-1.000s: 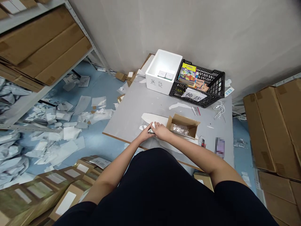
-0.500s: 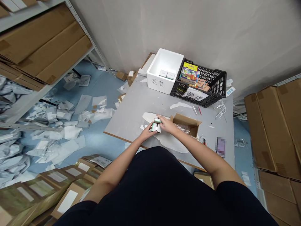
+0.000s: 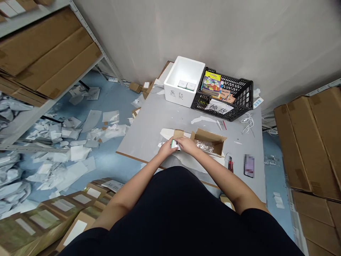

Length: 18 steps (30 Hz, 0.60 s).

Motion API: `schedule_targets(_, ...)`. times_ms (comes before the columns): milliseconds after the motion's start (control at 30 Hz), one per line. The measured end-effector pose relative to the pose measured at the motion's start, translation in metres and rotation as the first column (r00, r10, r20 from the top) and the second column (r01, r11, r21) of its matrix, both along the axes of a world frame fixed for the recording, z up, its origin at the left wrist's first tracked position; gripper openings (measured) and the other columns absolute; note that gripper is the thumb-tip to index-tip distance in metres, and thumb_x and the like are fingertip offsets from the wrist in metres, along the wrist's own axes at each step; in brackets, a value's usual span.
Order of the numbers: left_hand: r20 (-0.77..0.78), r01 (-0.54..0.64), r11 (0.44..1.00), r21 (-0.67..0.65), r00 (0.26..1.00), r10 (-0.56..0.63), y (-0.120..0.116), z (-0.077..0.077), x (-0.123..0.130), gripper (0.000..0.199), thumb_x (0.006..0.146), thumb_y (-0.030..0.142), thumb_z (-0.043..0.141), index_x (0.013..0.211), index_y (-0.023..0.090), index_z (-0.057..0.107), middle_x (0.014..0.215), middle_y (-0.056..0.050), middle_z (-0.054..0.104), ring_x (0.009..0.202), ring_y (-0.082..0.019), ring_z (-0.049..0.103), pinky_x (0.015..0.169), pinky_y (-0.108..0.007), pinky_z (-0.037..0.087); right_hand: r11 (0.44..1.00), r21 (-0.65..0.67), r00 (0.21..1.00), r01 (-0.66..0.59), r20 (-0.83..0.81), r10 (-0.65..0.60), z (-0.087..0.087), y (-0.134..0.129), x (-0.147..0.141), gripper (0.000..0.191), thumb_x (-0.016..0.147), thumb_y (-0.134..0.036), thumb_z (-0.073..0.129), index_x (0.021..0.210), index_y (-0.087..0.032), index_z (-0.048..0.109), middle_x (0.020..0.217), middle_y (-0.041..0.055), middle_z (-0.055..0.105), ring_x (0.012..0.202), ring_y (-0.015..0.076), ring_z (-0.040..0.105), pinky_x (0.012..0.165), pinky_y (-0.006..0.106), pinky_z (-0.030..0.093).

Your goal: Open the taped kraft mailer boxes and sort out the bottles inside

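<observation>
Both hands are together over the near part of the grey table (image 3: 144,131). My left hand (image 3: 166,148) is closed around the left side of a small white box with green edges (image 3: 174,144). The fingers of my right hand (image 3: 187,145) are bent over the box's right side and hide much of it. Just beyond the hands, a brown cardboard flap (image 3: 178,133) shows. To the right stands an open cardboard box (image 3: 220,146) with crumpled clear plastic wrap (image 3: 205,145) inside. White paper (image 3: 191,158) lies beneath the hands.
At the back stand a white foam box (image 3: 177,94) holding small white boxes and a black crate (image 3: 234,112) with books. A red-black cutter (image 3: 230,165), a phone (image 3: 249,165) and a white cable (image 3: 248,123) lie at right. Shelves and stacked cartons (image 3: 301,142) flank the table.
My right hand's fingers have drawn in over the top of the small box, covering more of it. A brown cardboard flap now shows behind the hands. The view has shifted slightly.
</observation>
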<state>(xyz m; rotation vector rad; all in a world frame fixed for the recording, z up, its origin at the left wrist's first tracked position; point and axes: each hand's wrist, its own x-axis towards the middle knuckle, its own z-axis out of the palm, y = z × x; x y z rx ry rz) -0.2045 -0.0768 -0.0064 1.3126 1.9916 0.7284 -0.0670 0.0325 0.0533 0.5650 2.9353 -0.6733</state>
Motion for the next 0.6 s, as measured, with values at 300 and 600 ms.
schedule_targets(300, -0.038, -0.129, 0.992, 0.001, 0.991, 0.129, -0.014, 0.013, -0.003, 0.026, 0.088, 0.031, 0.043, 0.088, 0.021, 0.067, 0.073, -0.005, 0.067, 0.073, -0.022, 0.063, 0.068, -0.029, 0.044, 0.999, 0.038, 1.000, 0.002, 0.002, -0.002, 0.006, -0.005, 0.004, 0.042, 0.096, -0.024, 0.046, 0.138, -0.019, 0.049, 0.110, 0.0114, 0.067, 0.105, 0.0246, 0.054, 0.091, 0.037, 0.039)
schedule_targets(600, 0.269, -0.339, 0.940, 0.020, 0.908, 0.322, -0.018, -0.002, -0.002, 0.029, 0.083, 0.041, 0.047, 0.064, 0.020, 0.055, 0.059, 0.002, 0.056, 0.064, -0.015, 0.056, 0.059, -0.025, 0.045, 0.983, 0.136, 0.988, -0.124, 0.113, 0.109, 0.011, -0.004, -0.003, 0.034, 0.092, -0.030, 0.052, 0.122, -0.018, 0.062, 0.096, 0.0113, 0.071, 0.099, 0.0273, 0.057, 0.087, 0.037, 0.038)
